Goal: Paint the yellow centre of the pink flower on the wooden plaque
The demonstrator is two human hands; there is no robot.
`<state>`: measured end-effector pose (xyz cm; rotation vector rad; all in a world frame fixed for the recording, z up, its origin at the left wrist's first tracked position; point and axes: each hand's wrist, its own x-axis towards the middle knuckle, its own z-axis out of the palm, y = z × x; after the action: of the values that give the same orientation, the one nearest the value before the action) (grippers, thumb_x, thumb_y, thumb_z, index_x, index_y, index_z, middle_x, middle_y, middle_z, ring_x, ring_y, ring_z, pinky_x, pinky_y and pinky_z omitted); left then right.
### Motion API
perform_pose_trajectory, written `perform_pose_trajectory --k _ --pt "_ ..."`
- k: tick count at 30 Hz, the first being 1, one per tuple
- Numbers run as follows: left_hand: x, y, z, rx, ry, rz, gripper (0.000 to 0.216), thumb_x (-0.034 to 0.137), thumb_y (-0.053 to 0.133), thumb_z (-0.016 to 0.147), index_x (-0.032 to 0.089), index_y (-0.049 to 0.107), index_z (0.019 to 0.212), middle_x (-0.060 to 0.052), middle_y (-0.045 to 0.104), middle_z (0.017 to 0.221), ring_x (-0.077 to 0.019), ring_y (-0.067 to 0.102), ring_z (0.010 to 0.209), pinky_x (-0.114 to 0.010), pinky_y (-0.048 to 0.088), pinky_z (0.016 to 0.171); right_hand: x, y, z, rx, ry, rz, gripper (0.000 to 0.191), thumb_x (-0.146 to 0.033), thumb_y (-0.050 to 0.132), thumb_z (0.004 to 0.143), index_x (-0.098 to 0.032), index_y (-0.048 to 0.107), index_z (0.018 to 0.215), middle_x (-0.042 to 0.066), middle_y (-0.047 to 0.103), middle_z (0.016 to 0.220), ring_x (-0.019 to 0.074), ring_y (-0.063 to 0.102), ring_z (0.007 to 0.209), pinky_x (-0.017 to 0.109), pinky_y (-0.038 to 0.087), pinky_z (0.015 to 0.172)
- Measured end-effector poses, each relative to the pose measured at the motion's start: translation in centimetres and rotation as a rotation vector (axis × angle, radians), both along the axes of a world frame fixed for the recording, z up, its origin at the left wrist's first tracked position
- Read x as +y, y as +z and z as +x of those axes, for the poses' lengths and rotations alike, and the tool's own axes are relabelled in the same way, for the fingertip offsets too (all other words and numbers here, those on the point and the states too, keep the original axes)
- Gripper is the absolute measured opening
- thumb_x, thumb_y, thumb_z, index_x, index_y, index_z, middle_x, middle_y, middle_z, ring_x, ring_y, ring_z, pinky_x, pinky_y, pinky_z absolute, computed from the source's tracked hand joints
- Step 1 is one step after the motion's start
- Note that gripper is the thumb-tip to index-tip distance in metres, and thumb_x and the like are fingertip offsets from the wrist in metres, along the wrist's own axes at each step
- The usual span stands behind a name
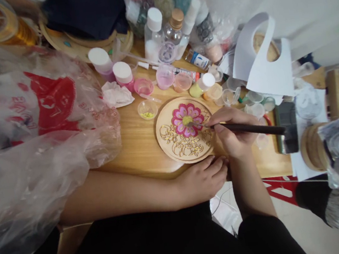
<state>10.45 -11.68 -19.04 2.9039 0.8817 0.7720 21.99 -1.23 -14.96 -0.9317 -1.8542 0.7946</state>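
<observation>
Slim dark tool (251, 128); round wooden disc (166, 117), curling gold outlines (187, 146).

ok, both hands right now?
Left hand: open, resting beside the round wooden board, nothing visibly held.
Right hand: closed on the dark-handled tool, tip at the flower.

We have a light wood-grained table (138, 147). Close to its near edge lies a round wooden disc (185, 135), flower side up. A clear plastic bag (55, 100) with red print spreads over the left side. Farther from the near edge than the disc, we see a crumpled white tissue (117, 94), a small cup of yellow bits (148, 111), a pink cup (143, 87) and a lilac cup (165, 76). Toward the far edge stand two white-capped jars (123, 75) and clear bottles (154, 36); by the right edge we find a dark rectangular box (286, 114).
</observation>
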Motion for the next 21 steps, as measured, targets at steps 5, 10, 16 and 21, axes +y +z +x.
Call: perform_pose_trajectory --k 5,10,16,21 --pt "-0.06 -0.1 -0.06 0.017 -0.009 -0.005 0.035 0.021 0.041 0.098 0.011 0.065 0.121 -0.01 0.064 0.129 -0.0207 0.059 0.121 -0.036 0.042 0.108 -0.09 0.22 -0.15 -0.044 0.0 -0.023 0.017 -0.012 0.056 0.076 -0.022 0.069 0.075 -0.002 0.067 0.066 0.0133 0.061 0.061 0.029 0.048 0.057" --pt "0.1 0.09 -0.14 0.0 -0.004 0.002 0.036 0.019 0.039 0.098 0.011 0.065 0.12 -0.009 0.066 0.126 -0.0201 0.06 0.12 -0.035 0.043 0.107 -0.13 0.24 -0.14 -0.042 -0.015 -0.022 0.015 -0.014 0.057 0.075 -0.023 0.069 0.072 -0.002 0.067 0.064 0.014 0.06 0.058 0.03 0.048 0.055" --pt "0.15 0.23 -0.14 0.018 -0.008 0.004 0.036 0.019 0.039 0.098 0.01 0.065 0.121 -0.009 0.066 0.127 -0.0204 0.06 0.12 -0.035 0.043 0.107 -0.14 -0.02 -0.09 -0.024 -0.035 -0.003 0.015 -0.016 0.057 0.075 -0.023 0.069 0.072 -0.002 0.067 0.063 0.015 0.061 0.058 0.031 0.049 0.055" --pt "0.06 0.29 -0.2 0.061 -0.015 -0.001 0.036 0.021 0.04 0.098 0.011 0.064 0.122 -0.009 0.063 0.131 -0.0204 0.057 0.123 -0.035 0.041 0.108 -0.03 -0.16 0.02 0.031 -0.105 0.0 0.015 -0.014 0.058 0.076 -0.023 0.07 0.075 -0.002 0.066 0.065 0.0133 0.059 0.058 0.029 0.048 0.054"
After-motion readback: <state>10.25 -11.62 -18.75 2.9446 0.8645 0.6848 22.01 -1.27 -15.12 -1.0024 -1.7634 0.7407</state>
